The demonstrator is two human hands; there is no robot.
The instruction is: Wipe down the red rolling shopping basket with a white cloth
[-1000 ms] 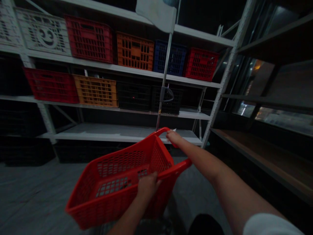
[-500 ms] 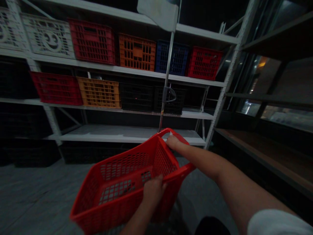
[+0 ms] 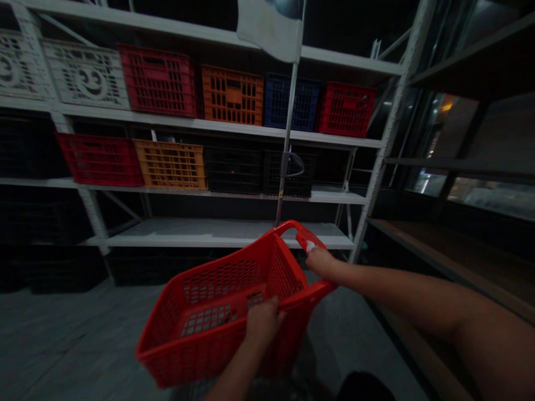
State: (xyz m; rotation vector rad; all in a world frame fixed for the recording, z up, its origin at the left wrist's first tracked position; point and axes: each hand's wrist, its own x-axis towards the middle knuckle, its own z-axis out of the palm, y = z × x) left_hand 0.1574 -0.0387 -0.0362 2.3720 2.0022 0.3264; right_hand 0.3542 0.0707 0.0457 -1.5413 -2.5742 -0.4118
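Observation:
A red plastic shopping cart [image 3: 200, 346] with latticed walls stands in front of me, its basket holding nothing that I can see. My left hand [image 3: 261, 323] is closed over the near rim, close to the handle end. My right hand [image 3: 322, 263] is wrapped round the cart's push handle [image 3: 311, 237], with a small white patch showing beside the fingers. Behind the cart's far corner rises a thin metal pole [image 3: 290, 106] bearing a pale flag-like sheet [image 3: 270, 28] at its top and a grey loop grip [image 3: 292, 165] lower down.
White metal shelving [image 3: 234, 129] runs across the back, carrying white, red, orange, blue and black crates, among them an orange crate [image 3: 233, 96] and a yellow crate [image 3: 170, 164]. Brown shelves [image 3: 460, 250] line the right side. Grey floor [image 3: 71, 334] lies at the left.
My right hand has slid along the handle toward me and to the right. The cart's front end has swung slightly right, and the view has tilted up a little.

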